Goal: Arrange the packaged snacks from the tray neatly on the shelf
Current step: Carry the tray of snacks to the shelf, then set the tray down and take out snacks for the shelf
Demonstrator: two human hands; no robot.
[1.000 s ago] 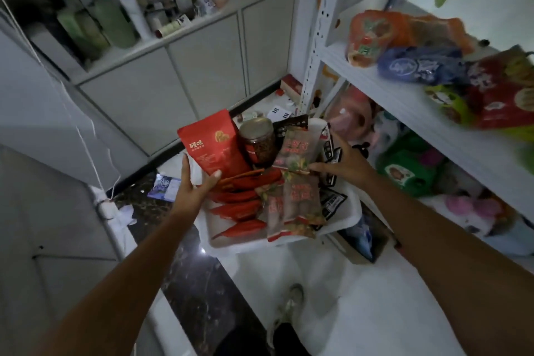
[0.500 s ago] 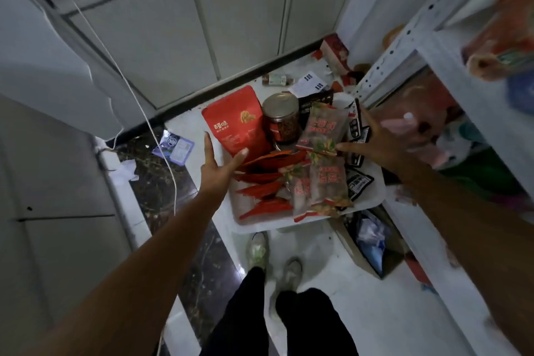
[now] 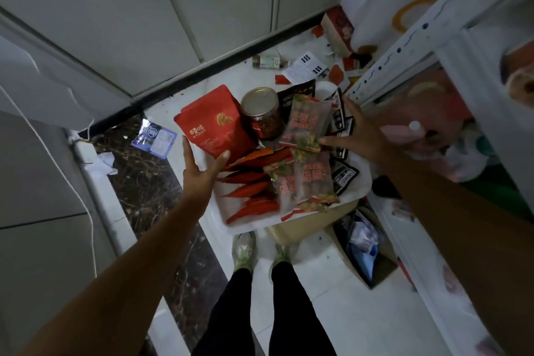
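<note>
Just ahead of left hand (image 3: pixel 199 172), spread and empty: red pouch (image 3: pixel 213 121), upright on tray (image 3: pixel 357 191). Right hand (image 3: pixel 362 136) also spread, thumb by clear packet (image 3: pixel 307 121), whose long axis runs away from the person. Shelf (image 3: pixel 491 113) lies right of it.

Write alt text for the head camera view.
Seen from above, a person's open left hand and right hand flank a white tray heaped with snacks: a red pouch, a lidded jar, clear packets and black sachets. A white shelf stands at right.
</note>
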